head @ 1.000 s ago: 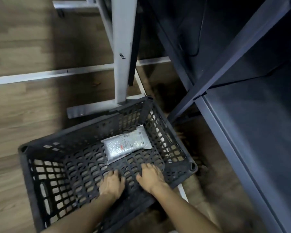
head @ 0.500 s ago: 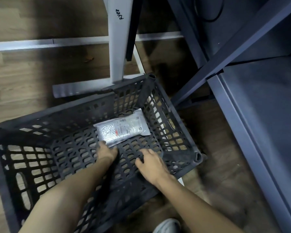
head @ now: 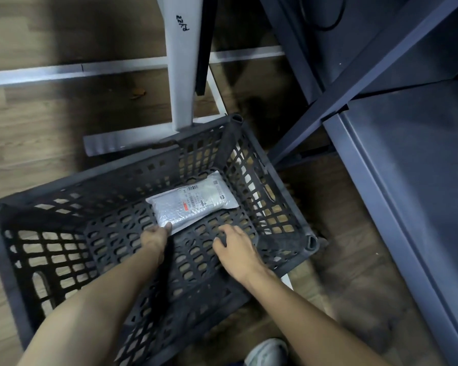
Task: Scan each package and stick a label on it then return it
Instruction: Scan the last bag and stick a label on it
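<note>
The package (head: 192,203), a silvery bubble mailer, lies flat on the floor of the dark plastic crate (head: 262,165), toward its far right corner. Its long axis runs diagonally, from the near-left end up to the far-right end. The left hand (head: 154,237) is the nearer one: its fingertips (head: 168,227) touch the package's near-left corner, though whether they already pinch that edge or only rest against it is hard to tell from this angle. The right hand (head: 237,249) sits just short of the package, fingers loosely bent on the crate's lattice floor, holding nothing. The package carries a white printed label (head: 196,198) with barcode stripes and a small red mark; its text is too small to read. Handwriting resembling "22/P" marks the white post (head: 181,75) behind the crate.
</note>
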